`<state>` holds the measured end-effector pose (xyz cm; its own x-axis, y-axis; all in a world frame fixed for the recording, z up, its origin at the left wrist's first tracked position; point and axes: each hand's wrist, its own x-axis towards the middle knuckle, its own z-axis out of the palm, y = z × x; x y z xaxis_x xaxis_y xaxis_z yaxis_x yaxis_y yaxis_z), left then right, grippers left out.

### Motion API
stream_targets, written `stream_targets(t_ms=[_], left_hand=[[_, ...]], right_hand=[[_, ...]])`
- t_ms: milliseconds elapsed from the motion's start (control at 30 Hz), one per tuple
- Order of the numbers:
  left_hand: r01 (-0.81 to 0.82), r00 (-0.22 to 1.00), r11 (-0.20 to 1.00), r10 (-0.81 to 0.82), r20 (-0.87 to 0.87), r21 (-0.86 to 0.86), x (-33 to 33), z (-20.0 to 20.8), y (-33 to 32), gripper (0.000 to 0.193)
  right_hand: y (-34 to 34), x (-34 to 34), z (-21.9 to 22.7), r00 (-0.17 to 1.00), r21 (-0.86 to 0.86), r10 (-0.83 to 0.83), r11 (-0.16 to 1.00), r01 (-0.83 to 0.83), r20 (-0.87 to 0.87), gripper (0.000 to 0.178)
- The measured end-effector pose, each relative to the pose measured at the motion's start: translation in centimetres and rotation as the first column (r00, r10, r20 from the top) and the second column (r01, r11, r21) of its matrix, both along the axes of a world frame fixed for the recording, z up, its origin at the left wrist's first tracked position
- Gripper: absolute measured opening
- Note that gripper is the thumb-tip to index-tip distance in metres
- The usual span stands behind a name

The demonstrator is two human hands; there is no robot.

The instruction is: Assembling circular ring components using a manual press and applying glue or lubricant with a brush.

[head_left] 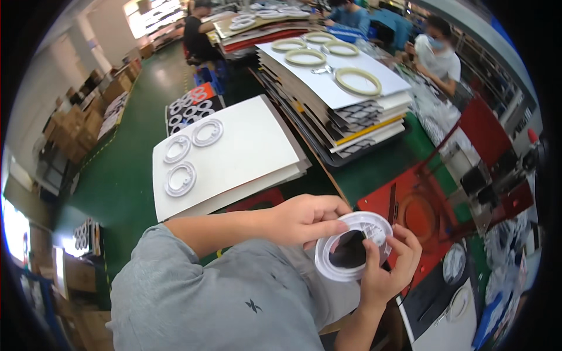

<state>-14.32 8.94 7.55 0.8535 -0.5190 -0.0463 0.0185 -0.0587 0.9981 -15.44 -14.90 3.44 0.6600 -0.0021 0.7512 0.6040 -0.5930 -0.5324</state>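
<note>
Between my two hands is a white round plastic ring point(333, 270) with a wide inner opening and small moulded details on one side. My left hand point(304, 219) grips its upper left rim, thumb across the top. From the right, my right hand point(393, 266) holds the ring too, with its thumb at the inner opening and fingers along the outer edge. Three similar white rings point(180, 178) lie on a stack of white boards point(234, 152) left of my hands. Parts of the held ring are covered by my fingers.
A red press-like machine point(410, 216) stands at right. Beyond it, a taller board stack point(345, 99) carries several cream rings point(357, 82). A clear-wrapped round part point(454, 263) and plastic bags point(503, 257) lie at far right. Several people work at the back; cardboard boxes point(88, 126) line the left wall.
</note>
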Motion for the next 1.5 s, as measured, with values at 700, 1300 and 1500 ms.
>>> stream_targets(t_ms=[700, 1300, 1500], left_hand=[[0.076, 0.991, 0.981, -0.055, -0.119, 0.178, 7.8, -0.9, 2.9, 0.034], [-0.336, 0.917, 0.942, 0.332, -0.221, 0.019, 10.3, 14.9, 16.5, 0.035], [-0.494, 0.823, 0.864, 0.501, -0.267, 0.099, 9.1, 17.6, 16.6, 0.038]], right_hand=[[3.6, 5.8, 1.7, 0.795, 0.212, 0.308, 0.950, -0.228, -0.523, 0.043], [18.2, 16.0, 23.2, 0.492, 0.122, 0.454, 0.815, -0.566, -0.743, 0.053], [20.1, 18.4, 24.4, 0.491, 0.208, 0.516, 0.808, -0.552, -0.702, 0.044]])
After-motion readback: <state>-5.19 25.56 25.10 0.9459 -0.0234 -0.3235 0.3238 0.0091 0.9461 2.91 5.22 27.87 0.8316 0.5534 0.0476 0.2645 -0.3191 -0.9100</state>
